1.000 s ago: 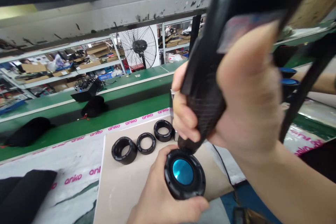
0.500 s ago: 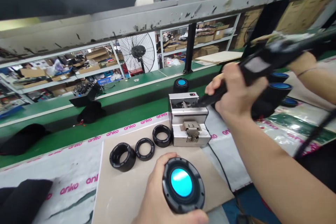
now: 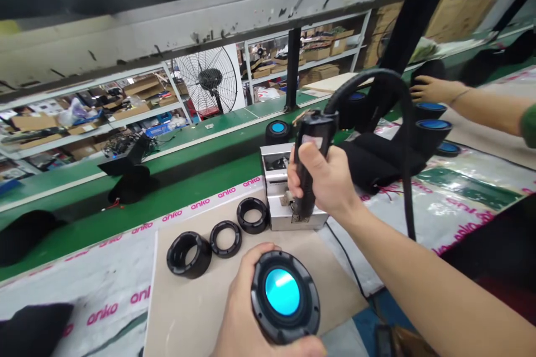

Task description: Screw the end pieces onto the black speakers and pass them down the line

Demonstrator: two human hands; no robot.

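My left hand (image 3: pixel 239 312), low in the middle of the view, is wrapped round a black speaker (image 3: pixel 307 301) with a notched ring and a shiny blue centre facing up. In my right hand (image 3: pixel 335 184) is a black electric screwdriver (image 3: pixel 305 192), upright, with a thick cord looping from its top. It stands in front of a silver screw feeder (image 3: pixel 278 218) and hides part of it; the driver's tip cannot be made out. Left of the feeder lie three black rings: a deep ring (image 3: pixel 202 261), a thin ring (image 3: pixel 214 241) and another ring (image 3: pixel 263 216).
A beige board (image 3: pixel 184 312) lies under the rings. Behind runs a green conveyor (image 3: pixel 209 164) with a blue-topped speaker (image 3: pixel 277 133). At right are black cylinders with blue ends (image 3: pixel 433 125) and another person's hand (image 3: pixel 435 89). A grey beam (image 3: pixel 234 14) crosses overhead.
My right hand has swung the screwdriver from slanting to upright and moved it left, in front of the screw feeder. The left hand still holds the speaker. The view has shifted slightly.
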